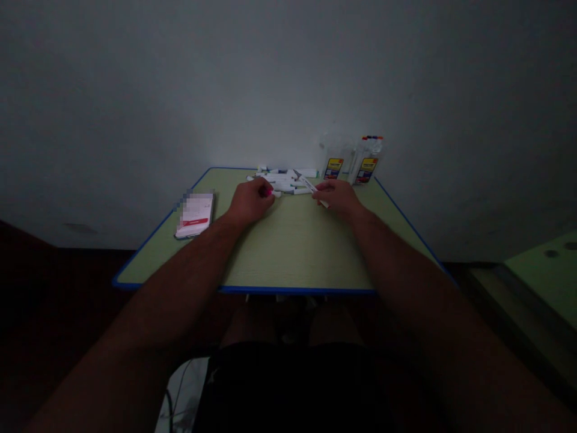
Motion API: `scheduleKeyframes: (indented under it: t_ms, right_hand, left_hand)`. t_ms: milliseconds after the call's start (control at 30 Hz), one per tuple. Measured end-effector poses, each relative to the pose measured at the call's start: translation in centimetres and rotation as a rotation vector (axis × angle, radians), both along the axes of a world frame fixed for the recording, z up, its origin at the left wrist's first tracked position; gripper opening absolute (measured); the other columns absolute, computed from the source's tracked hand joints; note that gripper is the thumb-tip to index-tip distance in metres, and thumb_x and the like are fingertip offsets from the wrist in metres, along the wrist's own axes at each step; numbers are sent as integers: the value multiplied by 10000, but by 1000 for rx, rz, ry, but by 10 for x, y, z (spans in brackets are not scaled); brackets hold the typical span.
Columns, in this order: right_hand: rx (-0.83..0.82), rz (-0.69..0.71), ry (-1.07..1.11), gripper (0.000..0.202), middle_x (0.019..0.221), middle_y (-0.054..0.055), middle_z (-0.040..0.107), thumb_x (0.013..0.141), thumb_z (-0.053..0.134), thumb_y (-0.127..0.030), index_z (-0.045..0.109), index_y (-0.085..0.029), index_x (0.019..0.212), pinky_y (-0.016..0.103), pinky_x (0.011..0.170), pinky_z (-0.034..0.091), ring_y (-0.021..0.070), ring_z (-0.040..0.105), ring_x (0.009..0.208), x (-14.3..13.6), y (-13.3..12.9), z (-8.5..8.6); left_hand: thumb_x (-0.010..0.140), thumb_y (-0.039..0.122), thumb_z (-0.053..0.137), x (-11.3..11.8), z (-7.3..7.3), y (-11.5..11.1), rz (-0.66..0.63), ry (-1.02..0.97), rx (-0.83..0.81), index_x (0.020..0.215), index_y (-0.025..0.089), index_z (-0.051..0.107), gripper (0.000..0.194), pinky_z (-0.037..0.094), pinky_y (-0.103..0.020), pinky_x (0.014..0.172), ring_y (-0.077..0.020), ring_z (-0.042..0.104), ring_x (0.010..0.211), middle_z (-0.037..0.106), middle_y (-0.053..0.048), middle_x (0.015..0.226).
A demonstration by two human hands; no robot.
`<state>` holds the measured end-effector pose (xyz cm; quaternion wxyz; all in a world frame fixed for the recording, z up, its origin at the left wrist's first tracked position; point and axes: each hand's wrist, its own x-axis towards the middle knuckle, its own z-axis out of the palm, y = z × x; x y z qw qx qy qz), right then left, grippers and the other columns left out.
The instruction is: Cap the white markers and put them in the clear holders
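My left hand (252, 199) is closed, its fingertips pinching a small pink-and-white marker cap (276, 193) just above the table. A slim white marker (311, 185) sits between the fingers of my right hand (337, 197); it slants, with a dark grey end pointing away toward the wall. Beyond both hands lies a loose pile of several white markers (282, 178) near the table's back edge. Part of that pile is hidden behind my left hand. Dim light blurs the fine details of the markers.
Two clear plastic packs with yellow labels stand at the back right: one pack (333, 169), and another pack (366, 170) with coloured ends on top. A phone (195, 215) lies on the left. The pale green table (297, 258) has a blue rim and meets a wall.
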<state>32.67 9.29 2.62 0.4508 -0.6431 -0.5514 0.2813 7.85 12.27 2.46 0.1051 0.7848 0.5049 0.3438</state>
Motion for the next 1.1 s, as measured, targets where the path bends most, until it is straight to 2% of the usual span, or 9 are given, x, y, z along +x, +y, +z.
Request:
scheduleKeyframes:
  t_ms: [133,333,700,1100]
  right_hand:
    - [-47,-21,188,132,739,46,705,743,763,-80,662,-145,795,215,524,508,125,658,588,-1,-2,3]
    - [-130,-15,391,165,743,43,706,826,731,-68,609,-152,754,226,541,566,117,667,593,-2,-3,6]
    - [-167,44,445,187,718,42,702,884,703,-79,588,-156,757,232,552,581,122,675,604,-3,-4,8]
    - [-156,86,422,170,744,44,712,873,705,-73,596,-156,773,236,562,576,119,671,599,-1,-3,4]
  left_hand:
    - [793,253,656,0,1,-1,-4,11,0,974,183,707,201,511,-364,816,-211,650,835,746,-84,936]
    - [776,230,666,0,0,-1,-8,-15,6,930,184,698,164,504,-360,798,-210,641,802,736,-80,896]
    - [758,218,674,0,-1,1,-8,-32,3,897,199,686,140,491,-347,772,-189,617,773,727,-56,860]
    - [742,202,694,1,0,-1,-2,-82,-9,899,192,703,158,490,-343,783,-185,610,763,727,-52,854]
